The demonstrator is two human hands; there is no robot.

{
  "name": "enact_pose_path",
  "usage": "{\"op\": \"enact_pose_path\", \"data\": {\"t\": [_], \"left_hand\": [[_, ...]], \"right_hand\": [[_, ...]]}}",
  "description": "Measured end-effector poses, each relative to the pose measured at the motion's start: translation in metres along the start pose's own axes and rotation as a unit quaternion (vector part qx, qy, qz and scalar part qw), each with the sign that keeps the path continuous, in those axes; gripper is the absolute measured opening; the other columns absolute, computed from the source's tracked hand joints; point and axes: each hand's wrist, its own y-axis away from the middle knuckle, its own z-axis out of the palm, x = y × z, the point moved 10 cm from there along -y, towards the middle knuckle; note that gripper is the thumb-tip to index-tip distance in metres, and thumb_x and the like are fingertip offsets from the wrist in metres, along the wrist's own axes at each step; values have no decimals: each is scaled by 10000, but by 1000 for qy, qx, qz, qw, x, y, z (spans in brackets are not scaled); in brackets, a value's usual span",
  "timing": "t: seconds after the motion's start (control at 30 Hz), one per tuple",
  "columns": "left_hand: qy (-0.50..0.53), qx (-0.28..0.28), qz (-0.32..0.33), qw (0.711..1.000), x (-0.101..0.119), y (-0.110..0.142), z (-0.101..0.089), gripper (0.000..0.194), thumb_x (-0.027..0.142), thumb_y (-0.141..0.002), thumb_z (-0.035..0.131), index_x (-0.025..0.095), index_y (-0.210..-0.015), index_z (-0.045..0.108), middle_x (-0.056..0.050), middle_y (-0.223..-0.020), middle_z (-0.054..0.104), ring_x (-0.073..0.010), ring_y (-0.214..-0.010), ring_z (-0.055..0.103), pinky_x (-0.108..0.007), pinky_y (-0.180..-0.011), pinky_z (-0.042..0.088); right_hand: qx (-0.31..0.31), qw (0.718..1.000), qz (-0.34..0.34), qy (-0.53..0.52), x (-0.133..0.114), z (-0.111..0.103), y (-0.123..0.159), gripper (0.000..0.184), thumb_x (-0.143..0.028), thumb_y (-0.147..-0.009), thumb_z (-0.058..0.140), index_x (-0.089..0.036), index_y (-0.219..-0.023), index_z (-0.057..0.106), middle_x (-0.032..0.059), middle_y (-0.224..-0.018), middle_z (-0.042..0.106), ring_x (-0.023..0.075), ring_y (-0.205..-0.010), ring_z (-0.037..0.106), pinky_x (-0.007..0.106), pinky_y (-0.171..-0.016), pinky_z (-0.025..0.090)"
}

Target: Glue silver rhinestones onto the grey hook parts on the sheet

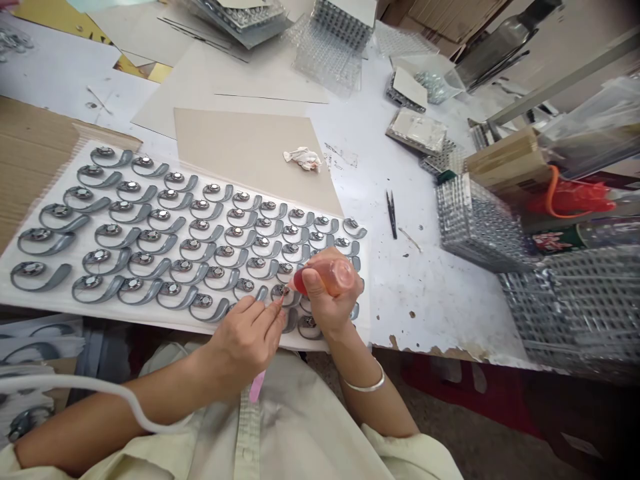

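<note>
My right hand [330,303] is wrapped round a small squeeze bottle [327,275] with reddish contents, its tip pointing left and down. Beside it my left hand [253,333] is closed in a pinch, fingertips near a round stone-set piece [280,291]. A thin reddish tip shows at those fingertips; what it belongs to is hidden. Below that hand a pink strip [257,387] sticks out, and I cannot tell whether they are one thing. Under both hands lies a white padded board [145,313] with rows of grey curved bands [205,250], each with a round silvery top.
Black tweezers [391,215] lie to the right of the board. Behind it are a beige card [240,140] and a crumpled white tissue [303,159]. Stacked clear trays [475,223] line the table's right side. A white tube [120,393] crosses my left forearm.
</note>
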Motion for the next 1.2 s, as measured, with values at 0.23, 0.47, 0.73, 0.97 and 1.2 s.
{"op": "enact_pose_path", "data": {"t": [0.23, 0.47, 0.73, 0.97, 1.2], "left_hand": [[6, -2, -2, 1000, 0, 1, 1, 147, -9, -863, 502, 8, -863, 648, -197, -855, 712, -209, -642, 620, -332, -528, 462], [5, -6, -7, 1000, 0, 3, 3, 111, 3, -864, 531, 18, -867, 641, -189, -863, 711, -215, -683, 639, -340, -551, 471], [7, -7, -7, 1000, -1, 2, 1, 149, 4, -873, 496, 20, -858, 643, -192, -851, 712, -198, -626, 595, -329, -528, 458], [9, -12, -6, 1000, -2, 2, 2, 167, 11, -876, 483, 15, -874, 649, -196, -872, 711, -200, -639, 592, -334, -536, 458], [4, -14, -9, 1000, -1, 2, 2, 167, 9, -877, 483, 34, -881, 649, -181, -869, 715, -196, -639, 602, -332, -544, 465]], "right_hand": [[13, 1000, 0, 8, 2, -3, 1, 151, -222, -812, 657, -188, -699, 563, -5, -653, 552, 131, -609, 528, 292, -558, 455], [11, 1000, -5, 6, 1, -5, 1, 148, -188, -806, 654, -193, -701, 549, -13, -655, 542, 129, -625, 523, 296, -576, 445], [40, 999, 23, 11, 13, -14, 6, 153, -242, -827, 628, -196, -701, 554, -13, -652, 524, 128, -580, 514, 296, -530, 445], [26, 999, 12, 18, 8, -10, 3, 173, -212, -835, 618, -196, -680, 545, -11, -631, 530, 138, -615, 517, 304, -557, 430], [27, 1000, 7, 9, 6, -8, 3, 160, -227, -834, 624, -208, -691, 556, 1, -648, 545, 152, -625, 526, 321, -567, 440]]}}
